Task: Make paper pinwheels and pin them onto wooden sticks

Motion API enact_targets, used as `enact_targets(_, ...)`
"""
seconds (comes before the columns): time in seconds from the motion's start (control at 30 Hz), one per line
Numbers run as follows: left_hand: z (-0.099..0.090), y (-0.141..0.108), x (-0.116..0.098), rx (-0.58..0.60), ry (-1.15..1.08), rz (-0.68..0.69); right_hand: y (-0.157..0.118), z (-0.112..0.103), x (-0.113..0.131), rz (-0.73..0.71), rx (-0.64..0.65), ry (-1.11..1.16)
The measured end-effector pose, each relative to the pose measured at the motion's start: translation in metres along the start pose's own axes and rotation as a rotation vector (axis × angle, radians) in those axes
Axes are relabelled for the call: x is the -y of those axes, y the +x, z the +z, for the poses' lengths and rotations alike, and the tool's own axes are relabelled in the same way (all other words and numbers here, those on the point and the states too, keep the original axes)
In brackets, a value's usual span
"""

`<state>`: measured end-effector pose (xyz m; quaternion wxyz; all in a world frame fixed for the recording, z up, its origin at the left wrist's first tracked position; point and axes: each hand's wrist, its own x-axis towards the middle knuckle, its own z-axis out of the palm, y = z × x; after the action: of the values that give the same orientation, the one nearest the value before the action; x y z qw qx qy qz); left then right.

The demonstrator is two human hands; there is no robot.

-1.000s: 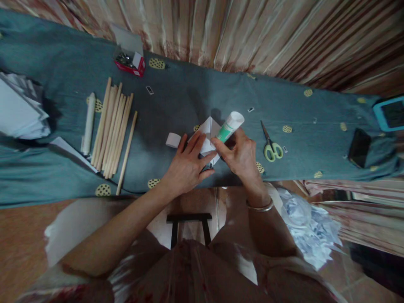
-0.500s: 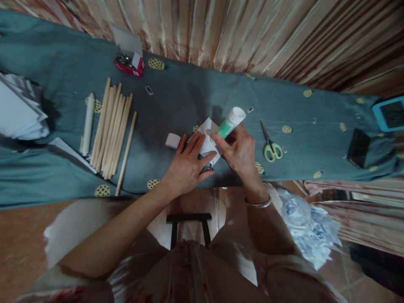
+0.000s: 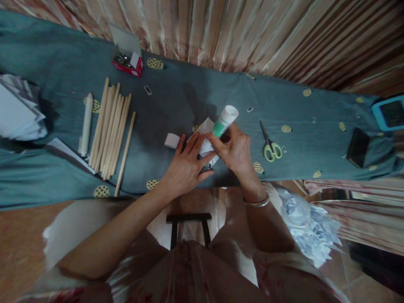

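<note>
My right hand (image 3: 234, 147) grips a white and green glue stick (image 3: 223, 121), tilted with its lower end over a small piece of white paper (image 3: 206, 125). That lower end is hidden behind my fingers. Spread out, the fingers of my left hand (image 3: 186, 166) press the paper flat against the cloth. A white glue stick cap (image 3: 172, 140) lies just left of my left fingertips. To the right of my right hand rest scissors (image 3: 270, 147) with green handles, blades pointing away from me.
Several wooden sticks (image 3: 110, 130) lie at the left beside a white tube (image 3: 86, 126). A red box (image 3: 128, 63) of metal clips stands behind them. Stacked paper (image 3: 19, 109) sits far left. A phone (image 3: 358, 147) is at the right; a bag of paper scraps (image 3: 307, 223) hangs below.
My right hand has slid a little to the left with the glue stick, across the paper. My left hand stays in place on the paper.
</note>
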<state>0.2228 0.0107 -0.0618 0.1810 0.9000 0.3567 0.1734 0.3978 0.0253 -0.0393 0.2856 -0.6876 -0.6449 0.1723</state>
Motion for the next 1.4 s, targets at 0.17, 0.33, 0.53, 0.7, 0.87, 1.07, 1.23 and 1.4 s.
enact_targets(0.17,0.001,0.0,0.0,0.003,0.006,0.003,-0.002,-0.002,0.005,0.048,0.031,-0.017)
enact_targets(0.33,0.0,0.0,0.0,0.014,0.01,0.001,-0.005,-0.003,0.006,0.038,0.035,0.01)
enact_targets(0.53,-0.001,0.001,0.0,0.023,0.015,-0.001,-0.008,-0.006,0.0,0.021,0.011,0.03)
enact_targets(0.7,0.0,0.0,0.002,0.02,0.021,0.006,-0.009,-0.009,-0.003,0.059,0.0,0.014)
enact_targets(0.87,0.001,0.0,0.001,0.018,0.026,0.007,-0.007,-0.011,-0.001,0.09,-0.009,-0.02)
enact_targets(1.07,-0.001,0.001,0.0,0.023,0.012,-0.002,-0.002,-0.008,-0.001,0.103,-0.001,-0.013)
enact_targets(1.23,-0.002,0.001,0.0,0.023,-0.002,-0.004,0.0,-0.005,0.001,0.065,0.026,0.037)
enact_targets(1.4,-0.001,0.001,0.0,0.027,0.014,0.001,-0.001,-0.006,0.008,0.064,0.03,0.003)
